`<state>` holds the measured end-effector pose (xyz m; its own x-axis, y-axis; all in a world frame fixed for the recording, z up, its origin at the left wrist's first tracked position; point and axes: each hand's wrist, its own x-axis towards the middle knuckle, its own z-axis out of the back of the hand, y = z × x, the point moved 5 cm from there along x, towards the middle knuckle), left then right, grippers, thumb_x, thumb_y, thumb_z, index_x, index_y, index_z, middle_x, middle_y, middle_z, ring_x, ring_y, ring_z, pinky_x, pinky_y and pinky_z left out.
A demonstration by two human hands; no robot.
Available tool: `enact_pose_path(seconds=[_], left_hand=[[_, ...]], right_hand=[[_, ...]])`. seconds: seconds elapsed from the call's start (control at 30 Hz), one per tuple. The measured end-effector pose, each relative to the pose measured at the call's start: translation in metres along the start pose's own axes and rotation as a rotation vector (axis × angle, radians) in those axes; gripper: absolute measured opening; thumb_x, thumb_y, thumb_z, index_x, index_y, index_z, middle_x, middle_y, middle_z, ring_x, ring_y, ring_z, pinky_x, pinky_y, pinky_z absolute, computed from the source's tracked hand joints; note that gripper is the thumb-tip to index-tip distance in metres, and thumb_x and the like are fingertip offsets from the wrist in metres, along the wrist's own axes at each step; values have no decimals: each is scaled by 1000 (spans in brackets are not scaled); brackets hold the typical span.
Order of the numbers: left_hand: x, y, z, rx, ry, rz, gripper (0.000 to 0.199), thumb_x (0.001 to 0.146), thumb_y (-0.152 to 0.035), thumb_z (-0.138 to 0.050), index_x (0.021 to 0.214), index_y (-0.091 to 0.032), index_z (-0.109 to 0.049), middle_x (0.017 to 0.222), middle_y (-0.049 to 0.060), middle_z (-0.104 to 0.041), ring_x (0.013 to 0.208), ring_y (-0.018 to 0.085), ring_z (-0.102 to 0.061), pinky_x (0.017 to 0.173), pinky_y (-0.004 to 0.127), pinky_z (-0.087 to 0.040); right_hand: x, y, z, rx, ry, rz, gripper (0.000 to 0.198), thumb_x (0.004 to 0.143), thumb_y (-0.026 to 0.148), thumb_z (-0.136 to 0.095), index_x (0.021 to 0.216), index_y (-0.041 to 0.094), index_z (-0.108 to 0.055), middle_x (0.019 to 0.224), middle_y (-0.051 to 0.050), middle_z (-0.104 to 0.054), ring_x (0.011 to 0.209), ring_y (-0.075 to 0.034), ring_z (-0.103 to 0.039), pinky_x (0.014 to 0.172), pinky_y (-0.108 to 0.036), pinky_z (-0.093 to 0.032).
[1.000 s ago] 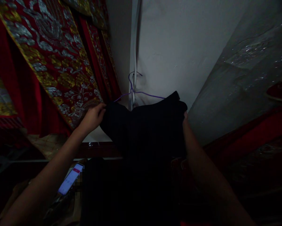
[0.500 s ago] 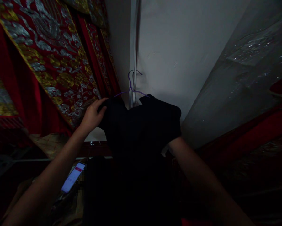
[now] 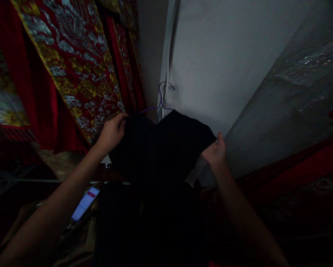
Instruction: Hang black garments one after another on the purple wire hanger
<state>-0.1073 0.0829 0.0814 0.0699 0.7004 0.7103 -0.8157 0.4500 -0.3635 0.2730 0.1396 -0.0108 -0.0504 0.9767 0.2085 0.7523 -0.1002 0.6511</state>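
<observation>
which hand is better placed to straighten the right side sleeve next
Probably the right hand: it is at the edge of that sleeve, while the left hand holds the dark top at the opposite shoulder.

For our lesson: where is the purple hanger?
In the head view, the hanger is near centre, its hook above the dark garment, right of the embroidered cloth.

place: apparently garment storage | signs: embroidered red textiles (image 3: pixel 83 70), purple hanger (image 3: pixel 160 101), plastic sheeting (image 3: pixel 299 85)
</observation>
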Motion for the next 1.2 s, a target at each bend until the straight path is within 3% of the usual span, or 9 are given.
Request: enact_pose_path(seconds=[0.17, 0.3, 0.47, 0.6, 0.7, 0.8, 0.93, 1.07, 1.2], left_hand=[[-3, 3, -2, -59, 4, 96, 42, 99, -47, -41, 114, -16, -64, 109, 9, -71, 103, 26, -65, 95, 37, -48], [-4, 16, 2, -100, 8, 138, 46, 96, -55, -45, 111, -16, -64, 108, 9, -70, 101, 26, -64, 93, 36, -48], [-7, 24, 4, -243, 21, 153, 42, 92, -55, -52, 104, -17, -66, 97, 7, -70, 88, 23, -64, 81, 33, -51], [-10, -1, 0, -338, 105, 98, 46, 96, -58, -45, 95, -18, -69, 85, 6, -68, 82, 21, -63, 77, 31, -50], [-12, -25, 1, -407, 134, 94, 53, 96, -62, -42, 92, -18, -71, 88, 7, -70, 88, 23, -65, 84, 34, -51], [-15, -49, 1, -477, 209, 72, 57, 95, -66, -39, 93, -19, -71, 94, 9, -72, 95, 25, -66, 91, 39, -52], [-26, -84, -11, -648, 380, -19, 62, 92, -72, -35, 87, -23, -72, 102, 11, -72, 105, 31, -65, 92, 48, -52], [-39, -103, -28, -807, 526, -65, 61, 93, -71, -35, 84, -24, -73, 112, 13, -72, 121, 35, -60, 100, 52, -49], [-32, -77, -28, -832, 471, -20, 49, 80, -61, -68, 113, -25, -67, 130, 11, -66, 127, 32, -58, 110, 50, -45]], right_hand=[[-16, 65, -60, -439, 116, 241, 64, 89, 70, -38, 114, 22, -71, 129, -13, -68, 129, -30, -58, 102, -55, -46], [-35, 69, -110, -779, 155, 317, 88, 91, 72, -10, 128, 14, -64, 125, -19, -67, 122, -35, -62, 91, -60, -47], [-69, 10, -142, -715, 602, -66, 84, 70, 86, -45, 112, 19, -72, 99, -14, -74, 106, -36, -69, 87, -53, -54], [-102, -66, -139, -758, 1101, -465, 56, 77, 60, -68, 112, 17, -73, 107, -13, -75, 105, -29, -71, 92, -44, -54], [-80, -103, -112, -1111, 935, -215, 38, 84, 37, -68, 117, 18, -69, 112, -12, -73, 105, -26, -70, 94, -44, -53], [-55, -112, -91, -1404, 620, 240, 78, 74, 20, -77, 146, 19, -47, 145, -17, -53, 132, -30, -53, 111, -49, -43], [-47, -124, -92, -1561, 546, 582, 116, 70, 25, -81, 160, 23, -8, 166, -18, -12, 154, -35, -15, 123, -56, -22], [-47, -135, -104, -1558, 609, 646, 79, 88, 26, -61, 157, 29, -22, 156, -12, -38, 147, -30, -32, 122, -54, -25], [-48, -115, -95, -1532, 587, 624, 68, 85, 29, -63, 150, 28, -39, 130, -11, -58, 121, -31, -55, 106, -49, -44]])
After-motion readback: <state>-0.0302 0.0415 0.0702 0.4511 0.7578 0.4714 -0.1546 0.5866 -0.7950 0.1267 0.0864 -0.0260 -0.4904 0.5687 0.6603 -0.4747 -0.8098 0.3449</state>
